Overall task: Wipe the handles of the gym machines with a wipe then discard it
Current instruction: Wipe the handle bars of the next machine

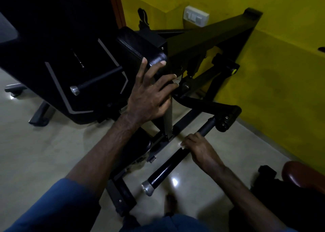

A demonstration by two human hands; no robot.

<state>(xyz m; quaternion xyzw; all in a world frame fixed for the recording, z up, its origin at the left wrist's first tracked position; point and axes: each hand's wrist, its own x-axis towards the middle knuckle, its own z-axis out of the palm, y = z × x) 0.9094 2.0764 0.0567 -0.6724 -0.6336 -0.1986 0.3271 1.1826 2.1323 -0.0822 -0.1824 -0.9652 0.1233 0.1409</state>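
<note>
A black gym machine fills the middle of the view. Its near handle (165, 168) is a black bar with a silver end cap (147, 187), slanting up to the right. My right hand (198, 149) is curled round this bar at about its middle, with a white wipe (182, 145) showing only as a small bit under the fingers. My left hand (151, 94) rests with spread, straight fingers on the machine's black padded block (139, 47) and upright post. A second handle (95, 81) with a silver cap sticks out at the left.
A yellow wall (263, 73) with a white switch plate (196, 15) runs along the right. The machine's black frame bars (211, 36) cross ahead. A brown padded seat (304, 173) sits at the lower right. Shiny grey floor (35, 152) lies at the left. My foot shows near the bottom.
</note>
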